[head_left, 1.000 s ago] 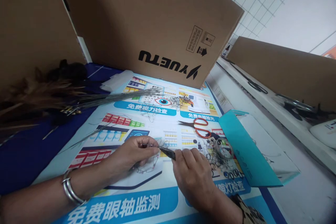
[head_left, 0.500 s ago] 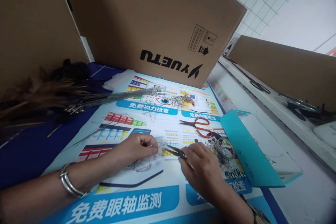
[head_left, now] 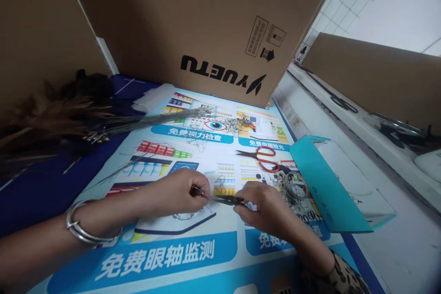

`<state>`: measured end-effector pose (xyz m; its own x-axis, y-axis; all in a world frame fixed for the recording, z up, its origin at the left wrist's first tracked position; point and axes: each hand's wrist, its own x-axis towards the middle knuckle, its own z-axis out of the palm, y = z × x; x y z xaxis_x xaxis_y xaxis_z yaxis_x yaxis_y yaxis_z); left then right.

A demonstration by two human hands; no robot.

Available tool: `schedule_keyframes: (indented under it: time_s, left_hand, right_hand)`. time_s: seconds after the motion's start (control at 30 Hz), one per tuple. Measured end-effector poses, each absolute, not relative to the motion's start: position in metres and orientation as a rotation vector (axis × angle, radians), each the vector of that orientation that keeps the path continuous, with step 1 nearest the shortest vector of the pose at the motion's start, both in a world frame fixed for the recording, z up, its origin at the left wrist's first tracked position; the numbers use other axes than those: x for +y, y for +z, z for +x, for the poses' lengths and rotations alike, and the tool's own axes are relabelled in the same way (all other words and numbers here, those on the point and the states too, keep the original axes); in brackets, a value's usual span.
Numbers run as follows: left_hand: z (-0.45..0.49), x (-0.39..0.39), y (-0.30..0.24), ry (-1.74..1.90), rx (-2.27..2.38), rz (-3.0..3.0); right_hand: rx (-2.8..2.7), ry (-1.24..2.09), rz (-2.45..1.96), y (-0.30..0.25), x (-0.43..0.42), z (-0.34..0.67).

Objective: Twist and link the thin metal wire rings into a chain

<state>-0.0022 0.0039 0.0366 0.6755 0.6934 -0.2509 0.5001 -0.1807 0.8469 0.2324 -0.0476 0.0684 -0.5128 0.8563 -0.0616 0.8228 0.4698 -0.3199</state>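
My left hand [head_left: 184,193] is closed, pinching a thin beaded wire [head_left: 188,216] whose loops hang below the fingers over the printed sheet. My right hand [head_left: 263,204] grips small dark pliers [head_left: 229,199], their jaws pointing left toward my left fingertips. The jaw tips lie close to the wire at my left fingers; whether they clamp it I cannot tell. Beyond my right hand, scissors [head_left: 267,158] with orange-red handles lie on the sheet. To the right of that hand is a tangle of fine wire pieces [head_left: 291,193] with a coil of wire [head_left: 296,184] on it.
A turquoise open box [head_left: 330,193] stands at the right. Long thin wires [head_left: 155,121] and brown feathers [head_left: 62,119] lie at the left. A large cardboard box [head_left: 206,18] rises at the back. More wire bits [head_left: 232,125] rest on the printed sheet [head_left: 223,239].
My left hand has rolled over, covering more of the wire. The pliers have turned to lie more level, with their jaws closer together. The whole view has shifted slightly.
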Motion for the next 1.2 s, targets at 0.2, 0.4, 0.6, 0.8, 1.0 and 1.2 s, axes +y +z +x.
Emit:
schedule_keyframes:
  time_s: [0.2,0.4,0.6,0.8,1.0,1.2]
  left_hand:
    - [-0.002,0.005,0.037,0.216,0.886,2.061]
    - [0.004,0.003,0.045,0.235,0.861,2.309]
    - [0.005,0.000,0.047,0.218,0.875,2.362]
    - [0.002,0.006,0.042,0.251,0.932,2.004]
    - [0.003,0.009,0.031,0.371,0.970,1.568]
    - [0.007,0.003,0.028,0.531,1.016,1.268]
  right_hand:
    - [-2.612,0.524,-1.496,0.081,-0.047,0.236]
    - [-2.657,0.513,-1.510,0.079,-0.050,0.231]
    - [-2.706,0.466,-1.533,0.077,-0.049,0.229]
    - [-2.643,0.428,-1.606,0.073,-0.049,0.231]
    - [-2.413,0.528,-1.660,0.059,-0.053,0.230]
    - [-2.143,0.563,-1.646,0.047,-0.061,0.229]
